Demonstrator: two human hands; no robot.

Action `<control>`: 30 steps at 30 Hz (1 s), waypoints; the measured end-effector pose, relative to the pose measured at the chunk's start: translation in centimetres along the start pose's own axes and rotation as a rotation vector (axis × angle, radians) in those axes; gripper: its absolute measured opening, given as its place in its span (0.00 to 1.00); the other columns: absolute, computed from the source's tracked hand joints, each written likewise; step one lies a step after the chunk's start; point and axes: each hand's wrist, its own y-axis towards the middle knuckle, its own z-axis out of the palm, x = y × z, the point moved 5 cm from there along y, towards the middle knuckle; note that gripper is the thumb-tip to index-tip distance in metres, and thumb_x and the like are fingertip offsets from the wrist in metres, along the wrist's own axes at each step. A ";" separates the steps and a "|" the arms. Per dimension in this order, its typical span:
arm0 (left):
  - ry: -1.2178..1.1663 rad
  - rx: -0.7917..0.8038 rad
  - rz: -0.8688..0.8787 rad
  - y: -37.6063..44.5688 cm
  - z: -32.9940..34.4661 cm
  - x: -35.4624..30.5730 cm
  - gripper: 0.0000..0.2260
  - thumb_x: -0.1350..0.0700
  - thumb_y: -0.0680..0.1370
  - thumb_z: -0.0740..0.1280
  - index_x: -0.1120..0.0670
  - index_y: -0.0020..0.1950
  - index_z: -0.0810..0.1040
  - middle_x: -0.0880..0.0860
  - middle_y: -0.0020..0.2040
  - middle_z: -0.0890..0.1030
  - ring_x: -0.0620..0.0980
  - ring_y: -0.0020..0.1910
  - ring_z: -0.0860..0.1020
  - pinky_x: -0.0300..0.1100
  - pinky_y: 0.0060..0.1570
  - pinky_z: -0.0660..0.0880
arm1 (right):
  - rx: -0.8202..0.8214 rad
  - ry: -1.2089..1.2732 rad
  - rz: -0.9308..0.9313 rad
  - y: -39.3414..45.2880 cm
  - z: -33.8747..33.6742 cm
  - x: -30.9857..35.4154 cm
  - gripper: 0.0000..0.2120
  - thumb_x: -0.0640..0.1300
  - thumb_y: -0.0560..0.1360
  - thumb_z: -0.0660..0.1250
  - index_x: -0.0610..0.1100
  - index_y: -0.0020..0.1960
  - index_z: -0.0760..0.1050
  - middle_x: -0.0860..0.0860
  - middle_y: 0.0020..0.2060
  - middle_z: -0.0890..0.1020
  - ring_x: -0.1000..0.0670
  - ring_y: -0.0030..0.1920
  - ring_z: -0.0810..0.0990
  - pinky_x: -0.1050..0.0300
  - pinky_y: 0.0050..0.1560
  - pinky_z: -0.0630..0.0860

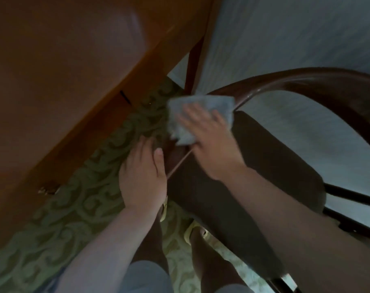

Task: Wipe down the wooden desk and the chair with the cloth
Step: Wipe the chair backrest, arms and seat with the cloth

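A home room: patterned green carpet (78,208), wooden desk (63,81), dark bentwood chair (306,81) and pale wallpapered wall (285,34).

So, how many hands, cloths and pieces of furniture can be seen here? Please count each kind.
Hands: 2, left hand and right hand
Cloths: 1, grey cloth
Furniture: 2, wooden desk and dark chair
Total: 5

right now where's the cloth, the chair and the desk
cloth (203,108), head view, on the grey fabric above the knuckles
chair (264,157), head view, on the dark seat cushion
desk (59,77), head view, on the wooden side panel
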 end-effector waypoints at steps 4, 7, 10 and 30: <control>-0.176 -0.069 -0.157 -2.4 -0.1 1.1 0.22 0.46 0.84 0.47 0.52 0.69 0.72 0.52 0.70 0.73 0.51 0.68 0.70 0.47 0.66 0.66 | -0.119 0.077 0.179 -3.5 2.0 3.7 0.30 0.40 0.76 0.58 0.50 0.77 0.59 0.53 0.77 0.58 0.51 0.78 0.48 0.48 0.77 0.43; -0.618 -0.173 -0.390 -4.1 0.5 2.8 0.14 0.49 0.84 0.51 0.47 0.60 0.74 0.46 0.54 0.79 0.47 0.55 0.77 0.30 0.50 0.70 | 0.120 0.059 -0.273 -4.1 4.5 8.4 0.31 0.43 0.73 0.58 0.48 0.76 0.62 0.51 0.76 0.62 0.51 0.77 0.52 0.54 0.76 0.38; -0.759 -0.116 -0.436 -4.6 0.7 3.0 0.16 0.50 0.85 0.49 0.52 0.63 0.74 0.46 0.51 0.77 0.45 0.52 0.75 0.23 0.44 0.66 | 0.064 -0.039 -0.238 -1.2 2.4 4.2 0.31 0.41 0.75 0.61 0.48 0.78 0.59 0.52 0.77 0.59 0.51 0.78 0.51 0.52 0.76 0.39; 0.042 -0.100 -0.115 -0.7 -0.3 -0.8 0.20 0.49 0.84 0.47 0.51 0.71 0.69 0.54 0.70 0.72 0.54 0.70 0.68 0.55 0.69 0.63 | 0.013 -0.132 -0.185 2.5 -1.0 -0.3 0.32 0.40 0.76 0.62 0.51 0.78 0.58 0.52 0.77 0.60 0.51 0.78 0.52 0.52 0.75 0.39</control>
